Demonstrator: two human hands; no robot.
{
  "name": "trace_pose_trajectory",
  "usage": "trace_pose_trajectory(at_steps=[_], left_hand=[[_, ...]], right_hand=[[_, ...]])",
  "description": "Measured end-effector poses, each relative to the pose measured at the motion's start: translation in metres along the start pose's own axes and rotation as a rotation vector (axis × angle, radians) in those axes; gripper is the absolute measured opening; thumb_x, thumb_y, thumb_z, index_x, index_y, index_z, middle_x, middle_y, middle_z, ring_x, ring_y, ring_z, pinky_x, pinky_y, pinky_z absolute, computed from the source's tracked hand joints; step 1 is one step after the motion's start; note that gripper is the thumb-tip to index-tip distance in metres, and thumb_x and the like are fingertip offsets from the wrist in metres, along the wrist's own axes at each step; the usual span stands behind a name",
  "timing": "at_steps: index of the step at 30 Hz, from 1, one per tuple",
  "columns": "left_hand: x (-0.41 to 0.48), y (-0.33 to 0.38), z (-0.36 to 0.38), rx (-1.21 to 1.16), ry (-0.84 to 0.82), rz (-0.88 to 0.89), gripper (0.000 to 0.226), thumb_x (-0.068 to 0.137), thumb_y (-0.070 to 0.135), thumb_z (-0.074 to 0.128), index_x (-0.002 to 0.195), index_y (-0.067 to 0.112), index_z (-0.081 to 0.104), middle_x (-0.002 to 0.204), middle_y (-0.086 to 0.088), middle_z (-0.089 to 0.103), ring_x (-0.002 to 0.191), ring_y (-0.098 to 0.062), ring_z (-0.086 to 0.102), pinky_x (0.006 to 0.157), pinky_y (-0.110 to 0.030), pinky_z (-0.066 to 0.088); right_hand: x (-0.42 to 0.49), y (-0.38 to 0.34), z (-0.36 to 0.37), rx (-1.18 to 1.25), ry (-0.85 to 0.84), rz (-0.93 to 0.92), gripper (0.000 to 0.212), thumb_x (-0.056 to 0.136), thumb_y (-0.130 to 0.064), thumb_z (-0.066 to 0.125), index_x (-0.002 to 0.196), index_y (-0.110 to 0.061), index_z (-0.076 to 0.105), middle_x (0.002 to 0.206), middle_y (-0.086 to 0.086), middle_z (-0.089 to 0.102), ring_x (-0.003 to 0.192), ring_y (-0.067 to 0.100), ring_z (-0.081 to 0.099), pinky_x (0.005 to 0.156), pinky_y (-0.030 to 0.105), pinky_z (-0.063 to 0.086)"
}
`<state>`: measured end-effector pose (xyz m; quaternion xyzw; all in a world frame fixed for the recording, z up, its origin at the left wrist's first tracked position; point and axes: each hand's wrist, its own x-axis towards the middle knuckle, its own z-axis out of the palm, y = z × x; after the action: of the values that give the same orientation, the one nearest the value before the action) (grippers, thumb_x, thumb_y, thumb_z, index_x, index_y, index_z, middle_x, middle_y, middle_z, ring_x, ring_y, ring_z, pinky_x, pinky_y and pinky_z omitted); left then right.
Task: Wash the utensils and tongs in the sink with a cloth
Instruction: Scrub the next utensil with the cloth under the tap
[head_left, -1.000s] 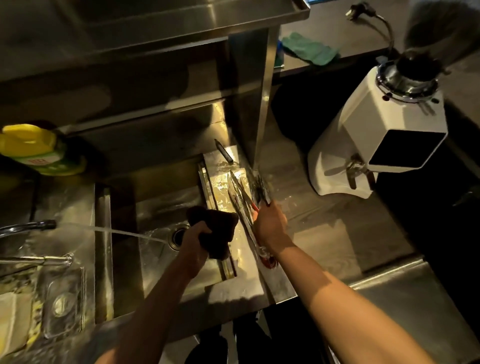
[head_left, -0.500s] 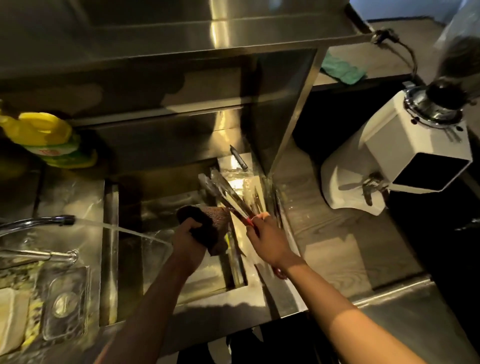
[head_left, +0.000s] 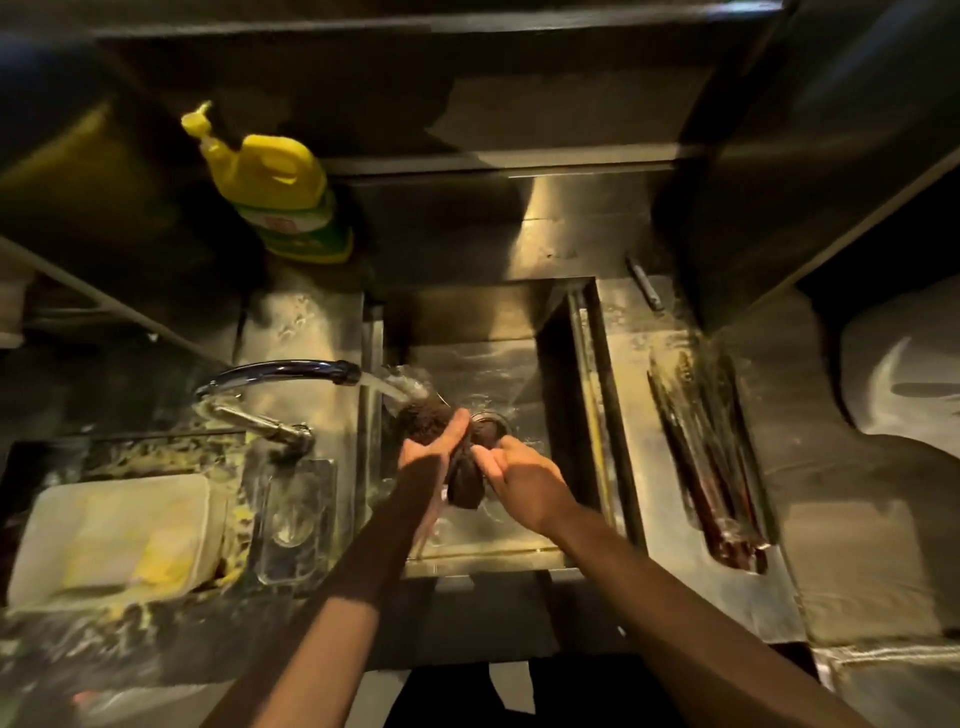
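Your left hand (head_left: 428, 457) and right hand (head_left: 524, 480) meet over the stainless steel sink basin (head_left: 519, 358). Both have their fingers curled round a dark brown wadded cloth (head_left: 464, 486) pressed between them. Water from the curved chrome faucet (head_left: 283, 370) lands on the cloth's upper end, just in front of the round drain (head_left: 496, 423).

The bundle of metal tongs and utensils with dark red handles (head_left: 711, 457) lies on the wet steel counter (head_left: 649, 519) right of the basin, well apart from your hands. It is too blurred to count the pieces. The basin's right wall and rim stand between you and it. A slim dark utensil (head_left: 644, 285) lies alone farther back on that counter.

A yellow pump bottle of dish soap (head_left: 275, 192) stands at the back left. A clear glass dish (head_left: 293, 519) sits just left of the basin, beside a pale tray (head_left: 114, 535). A white machine base (head_left: 904, 384) fills the right edge.
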<state>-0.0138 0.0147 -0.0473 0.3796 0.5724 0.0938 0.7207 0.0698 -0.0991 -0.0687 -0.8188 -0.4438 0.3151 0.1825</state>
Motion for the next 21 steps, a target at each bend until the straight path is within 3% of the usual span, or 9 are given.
trace_pose_trajectory(at_steps=[2,4,8,11,13,17,19,21], left_hand=[[0.02,0.008,-0.018,-0.116,0.095,-0.012,0.047,0.073,0.039,0.084,0.104,0.007,0.067,0.095,-0.012,0.074,0.082,-0.022,0.074,0.078,-0.035,0.06],[0.033,0.021,-0.034,-0.217,0.083,0.014,0.033,0.08,0.03,0.079,0.098,0.005,0.069,0.093,-0.013,0.073,0.074,-0.02,0.073,0.071,-0.03,0.06],[0.047,0.025,-0.055,0.03,0.015,0.089,0.056,0.066,0.038,0.088,0.101,-0.001,0.07,0.101,-0.021,0.074,0.081,-0.028,0.072,0.079,-0.042,0.058],[0.058,0.034,-0.06,-0.036,0.082,0.074,0.042,0.07,0.029,0.087,0.097,0.004,0.068,0.091,-0.015,0.075,0.073,-0.025,0.071,0.07,-0.039,0.061],[0.068,0.038,-0.064,-0.051,0.149,0.114,0.036,0.073,0.028,0.086,0.097,0.009,0.066,0.092,-0.012,0.074,0.08,-0.026,0.071,0.071,-0.038,0.061],[0.077,0.03,-0.063,0.143,0.055,0.166,0.036,0.075,0.032,0.084,0.098,0.013,0.065,0.091,-0.004,0.071,0.075,-0.011,0.07,0.071,-0.033,0.058],[0.079,0.027,-0.059,0.004,0.189,0.149,0.035,0.078,0.027,0.081,0.104,0.011,0.064,0.093,-0.005,0.072,0.075,-0.014,0.07,0.067,-0.03,0.058],[0.085,0.024,-0.059,-0.222,0.275,0.006,0.046,0.078,0.029,0.081,0.114,0.006,0.063,0.103,-0.009,0.072,0.086,-0.02,0.071,0.075,-0.033,0.058]], right_hand=[[0.008,0.004,0.005,-0.03,-0.076,0.045,0.035,0.106,-0.038,0.041,0.123,-0.02,0.065,0.107,0.005,0.06,0.098,0.022,0.059,0.081,0.037,0.047],[0.009,0.014,0.004,0.054,-0.091,0.119,0.042,0.101,-0.053,0.042,0.105,-0.023,0.071,0.099,-0.005,0.058,0.088,0.013,0.06,0.08,0.032,0.047],[0.024,0.025,-0.016,-0.151,-0.162,0.017,0.057,0.102,-0.058,0.031,0.096,-0.022,0.075,0.098,-0.004,0.055,0.083,0.011,0.058,0.078,0.029,0.047],[0.037,0.028,-0.034,-0.223,-0.167,-0.007,0.058,0.101,-0.059,0.031,0.082,-0.021,0.071,0.088,-0.011,0.05,0.076,0.009,0.055,0.073,0.026,0.042],[0.035,0.03,-0.041,-0.242,-0.178,-0.008,0.055,0.101,-0.059,0.036,0.074,-0.023,0.067,0.08,-0.015,0.044,0.073,0.008,0.052,0.071,0.025,0.037],[0.031,0.027,-0.037,-0.295,-0.199,0.01,0.055,0.098,-0.064,0.036,0.068,-0.026,0.06,0.083,-0.008,0.053,0.073,0.012,0.055,0.069,0.029,0.044],[0.032,0.021,-0.021,-0.235,-0.194,0.058,0.061,0.097,-0.067,0.033,0.069,-0.021,0.063,0.089,-0.003,0.059,0.074,0.013,0.058,0.071,0.031,0.049],[0.029,0.018,-0.005,-0.138,-0.197,0.095,0.069,0.095,-0.07,0.032,0.072,-0.016,0.068,0.089,0.0,0.06,0.073,0.014,0.058,0.07,0.033,0.05]])
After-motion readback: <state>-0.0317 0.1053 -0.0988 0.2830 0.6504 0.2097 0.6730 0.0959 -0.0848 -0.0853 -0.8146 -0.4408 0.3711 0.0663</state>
